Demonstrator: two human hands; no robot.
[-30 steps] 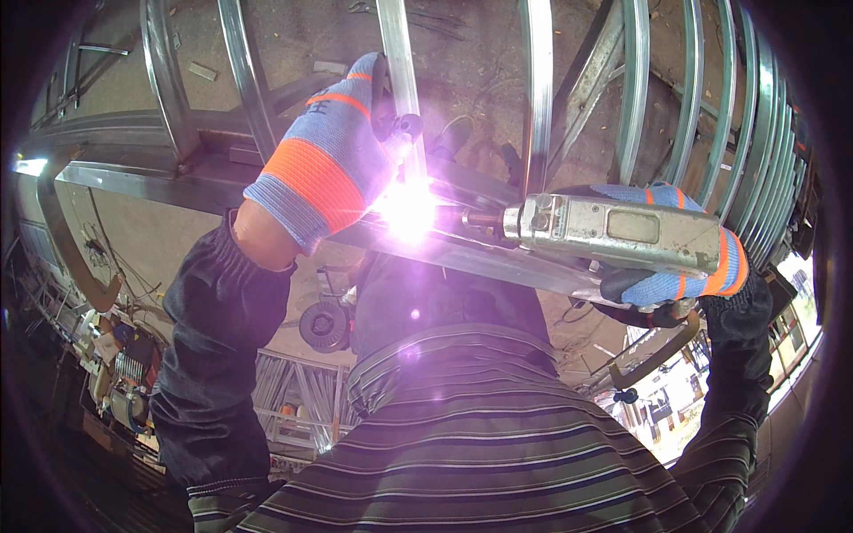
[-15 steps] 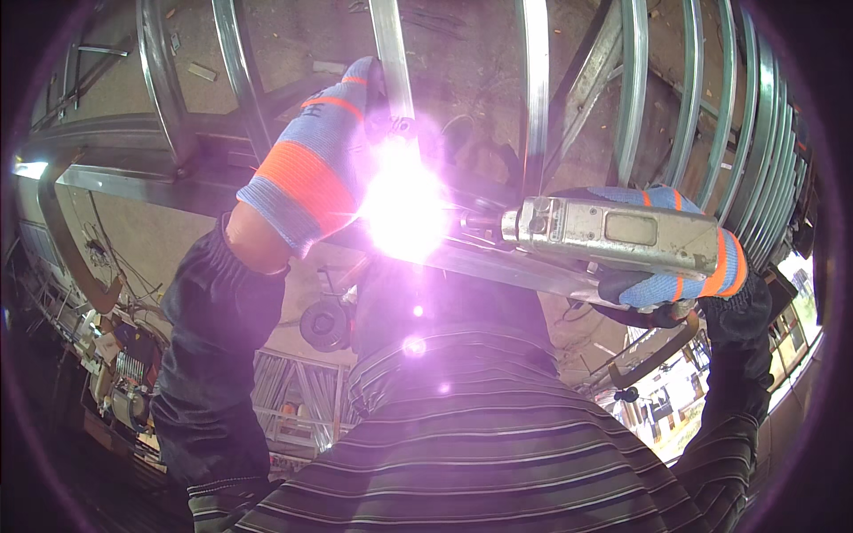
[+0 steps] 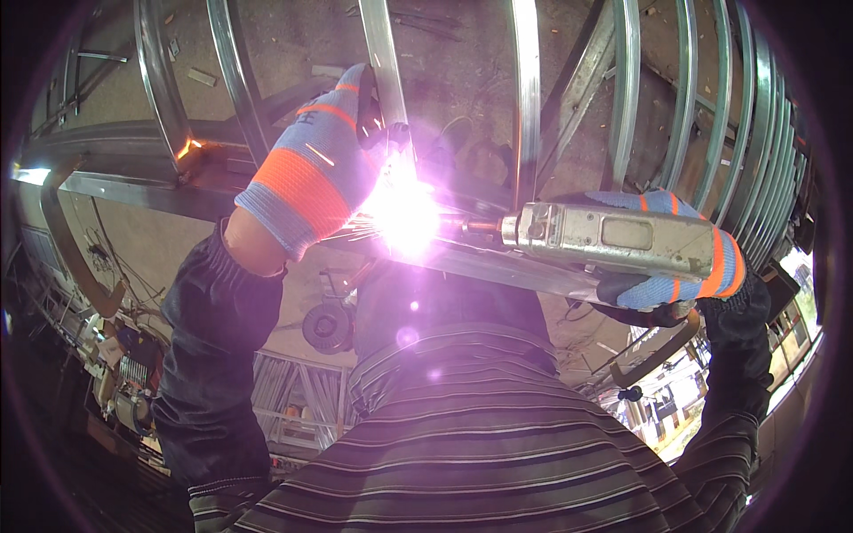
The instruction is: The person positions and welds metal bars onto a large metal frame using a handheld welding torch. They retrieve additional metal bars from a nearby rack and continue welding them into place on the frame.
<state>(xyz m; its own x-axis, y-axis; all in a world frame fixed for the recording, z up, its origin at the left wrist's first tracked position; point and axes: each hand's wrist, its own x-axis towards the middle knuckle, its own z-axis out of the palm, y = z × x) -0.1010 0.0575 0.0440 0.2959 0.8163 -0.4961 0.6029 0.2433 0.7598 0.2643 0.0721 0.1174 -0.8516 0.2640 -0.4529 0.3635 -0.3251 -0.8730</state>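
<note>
A glaring white-violet welding arc burns where an upright square metal bar meets a long crosswise metal rail. My left hand, in a blue-grey glove with orange bands, is closed round the lower part of that bar, just beside the arc. Its fingertips are partly hidden behind the bar and the glare. In a matching glove, my right hand wraps round a silvery boxy welding gun. The gun lies nearly level, its nozzle pointing left into the arc. Sparks fly around the joint, whose details the light hides.
More metal bars stand in a row along the frame, crowding together at the right. A small orange glow shows at a bar's foot on the left. Below the rail lie a dark round disc and a rack of metal lengths.
Sparks now spray from the arc, and the orange glow has appeared at the left bar's foot. The glare has shrunk slightly, and both hands keep nearly the same places.
</note>
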